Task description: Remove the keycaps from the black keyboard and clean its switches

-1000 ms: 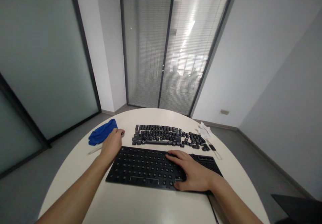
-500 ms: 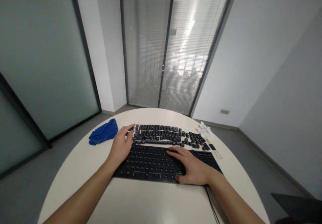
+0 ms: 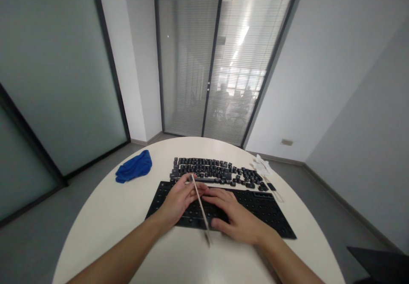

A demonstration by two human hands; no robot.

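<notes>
My left hand [image 3: 180,196] is closed around a thin, pale stick-like tool [image 3: 200,205]. The tool has a dark upper end by the fingers, and its lower end is blurred over the table's near side. Both hands are above a black keyboard base [image 3: 268,211] with its keycaps off and rows of small switch posts showing. My right hand [image 3: 231,213] lies over the base, fingers stretched and thumb apart, its fingertips close to those of my left hand. Behind the base, several loose black keycaps [image 3: 204,164] lie in rows; my left hand hides some of them.
A blue cloth [image 3: 134,167] lies at the left of the round white table [image 3: 105,216]. Crumpled white tissue [image 3: 261,164] and a small wire tool with a black part [image 3: 271,186] lie at the right. A dark flat object [image 3: 377,260] is at the lower right.
My left hand has moved right and nearer, from the left end of the keycaps to above the base, and the pale tool now shows. My right hand has shifted slightly left; the base sits turned.
</notes>
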